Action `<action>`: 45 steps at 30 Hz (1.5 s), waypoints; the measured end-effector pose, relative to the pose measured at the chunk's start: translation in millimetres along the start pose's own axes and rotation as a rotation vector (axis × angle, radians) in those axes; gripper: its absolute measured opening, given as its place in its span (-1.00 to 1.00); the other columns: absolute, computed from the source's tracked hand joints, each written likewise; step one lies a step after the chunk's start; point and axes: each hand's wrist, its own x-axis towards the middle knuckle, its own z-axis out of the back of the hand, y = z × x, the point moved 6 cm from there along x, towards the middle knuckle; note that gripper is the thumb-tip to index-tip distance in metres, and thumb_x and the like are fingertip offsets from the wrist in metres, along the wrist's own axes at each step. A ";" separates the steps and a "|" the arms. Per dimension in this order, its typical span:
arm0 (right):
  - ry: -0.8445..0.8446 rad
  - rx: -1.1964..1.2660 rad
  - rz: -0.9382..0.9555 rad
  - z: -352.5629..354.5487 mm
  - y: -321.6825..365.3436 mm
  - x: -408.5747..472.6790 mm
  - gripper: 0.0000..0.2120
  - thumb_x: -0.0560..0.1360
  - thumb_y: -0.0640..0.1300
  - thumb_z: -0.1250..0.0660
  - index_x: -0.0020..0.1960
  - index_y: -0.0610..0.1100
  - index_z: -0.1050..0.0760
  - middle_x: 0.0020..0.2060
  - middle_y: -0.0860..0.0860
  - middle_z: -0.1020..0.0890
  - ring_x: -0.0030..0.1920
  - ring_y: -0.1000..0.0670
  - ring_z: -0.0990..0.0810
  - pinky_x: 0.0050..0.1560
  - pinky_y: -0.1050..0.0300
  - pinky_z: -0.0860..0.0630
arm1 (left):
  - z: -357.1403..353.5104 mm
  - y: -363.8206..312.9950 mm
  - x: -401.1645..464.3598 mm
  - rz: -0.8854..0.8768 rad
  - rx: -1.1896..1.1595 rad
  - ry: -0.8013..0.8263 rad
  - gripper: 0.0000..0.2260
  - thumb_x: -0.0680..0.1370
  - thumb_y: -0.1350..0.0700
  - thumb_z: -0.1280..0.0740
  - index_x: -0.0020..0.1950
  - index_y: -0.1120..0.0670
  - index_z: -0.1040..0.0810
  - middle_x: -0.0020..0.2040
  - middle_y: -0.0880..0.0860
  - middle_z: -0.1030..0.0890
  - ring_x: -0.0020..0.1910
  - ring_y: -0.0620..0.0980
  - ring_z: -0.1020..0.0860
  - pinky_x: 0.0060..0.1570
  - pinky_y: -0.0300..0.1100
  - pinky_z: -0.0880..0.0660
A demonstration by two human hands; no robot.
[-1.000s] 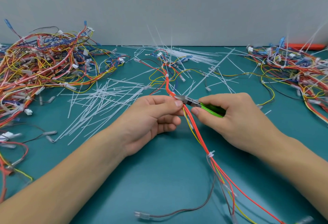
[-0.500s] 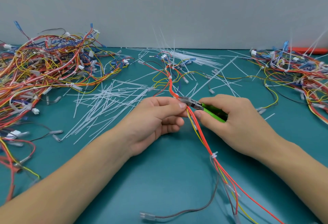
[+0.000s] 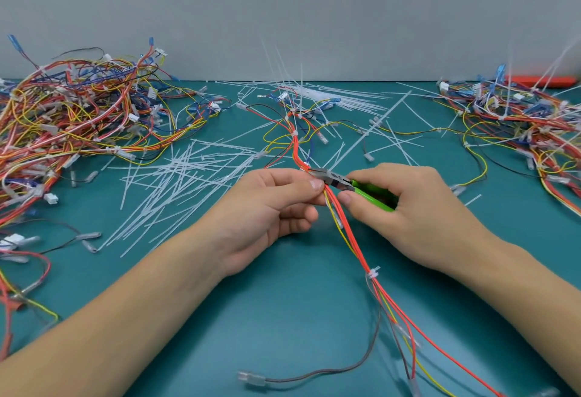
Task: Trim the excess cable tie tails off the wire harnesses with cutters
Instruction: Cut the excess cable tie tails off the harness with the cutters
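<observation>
A wire harness (image 3: 349, 233) of red, orange and yellow wires runs from the table's far middle down to the near right. My left hand (image 3: 270, 208) pinches the bundle between thumb and forefinger. My right hand (image 3: 405, 208) grips green-handled cutters (image 3: 371, 191); their metal jaws (image 3: 327, 175) sit at the bundle right beside my left fingertips. A trimmed white cable tie (image 3: 373, 272) wraps the bundle lower down. The tie at the jaws is hidden by my fingers.
A big heap of harnesses (image 3: 72, 126) fills the left side, another heap (image 3: 528, 126) the right. Cut white tie tails (image 3: 176, 186) lie scattered left of my hands, with uncut ties (image 3: 333, 98) at the back. A grey wire with a connector (image 3: 251, 376) lies near the front edge.
Both hands have held their grip at the same spot on the bundle. The view has shifted slightly; the cutter jaws stay at the harness.
</observation>
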 end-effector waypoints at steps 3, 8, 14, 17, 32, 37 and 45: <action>0.027 0.025 -0.028 2.1 -1.6 0.6 -0.49 0.54 0.30 -0.26 -0.08 -0.16 -0.63 -0.38 -0.07 -0.46 -0.33 -0.04 -0.38 -0.27 -0.08 -0.41 | -0.3 0.1 -0.3 0.001 0.009 0.004 -0.90 0.42 0.09 -0.48 -0.14 0.10 -0.70 -0.18 0.07 -0.69 -0.39 -0.11 -0.57 -0.34 -0.29 -0.54; 0.049 0.008 -0.063 7.2 -1.2 2.0 -0.48 0.49 0.36 -0.25 -0.10 -0.10 -0.63 -0.38 -0.05 -0.44 -0.36 -0.02 -0.35 -0.35 0.11 -0.29 | -2.0 -0.2 -1.7 -0.002 0.024 0.005 -0.91 0.42 0.09 -0.48 -0.15 0.10 -0.70 -0.19 0.06 -0.68 -0.39 -0.12 -0.56 -0.34 -0.29 -0.53; 0.021 0.036 -0.053 1.0 -4.3 -0.6 -0.57 0.52 0.34 -0.29 -0.07 -0.02 -0.65 -0.36 0.00 -0.55 -0.32 -0.01 -0.46 -0.25 -0.01 -0.45 | -1.5 -1.0 -2.8 -0.003 0.006 -0.029 -0.94 0.47 0.13 -0.47 -0.14 0.11 -0.68 -0.17 0.08 -0.69 -0.40 -0.11 -0.56 -0.33 -0.29 -0.55; -0.007 0.010 -0.051 -2.2 -5.1 -0.4 -0.65 0.56 0.30 -0.34 0.00 0.04 -0.66 -0.26 0.11 -0.64 -0.20 0.06 -0.58 -0.12 0.06 -0.49 | -0.8 -0.1 -1.9 -0.003 -0.008 -0.052 -0.95 0.56 0.20 -0.41 -0.08 0.14 -0.65 -0.15 0.09 -0.71 -0.40 -0.11 -0.56 -0.34 -0.28 -0.55; -0.004 0.031 -0.006 -2.0 -6.2 -0.4 -0.79 0.58 0.14 -0.41 0.11 0.05 -0.66 -0.18 0.15 -0.64 -0.11 0.08 -0.59 -0.08 0.15 -0.47 | 2.0 1.0 1.9 0.008 0.022 -0.016 -0.93 0.55 0.18 -0.42 -0.13 0.11 -0.67 -0.17 0.08 -0.67 -0.42 -0.11 -0.49 -0.36 -0.30 -0.51; -0.011 0.045 -0.013 -1.6 -6.1 -0.4 -0.80 0.58 0.14 -0.42 0.09 0.06 -0.67 -0.20 0.14 -0.64 -0.13 0.06 -0.59 -0.09 0.14 -0.47 | 2.9 1.7 3.3 0.028 0.008 0.003 -0.91 0.55 0.19 -0.41 0.01 0.17 -0.67 -0.15 0.10 -0.67 -0.44 -0.12 -0.45 -0.37 -0.31 -0.48; 0.033 0.129 0.003 1.8 -5.7 1.0 -0.58 0.53 0.22 -0.34 -0.04 -0.15 -0.66 -0.36 -0.09 -0.51 -0.34 -0.03 -0.40 -0.29 0.02 -0.37 | 2.9 2.8 3.6 0.043 -0.002 0.033 -0.68 0.48 0.16 -0.44 0.17 0.30 -0.63 -0.18 0.09 -0.66 -0.47 -0.12 -0.42 -0.39 -0.29 -0.44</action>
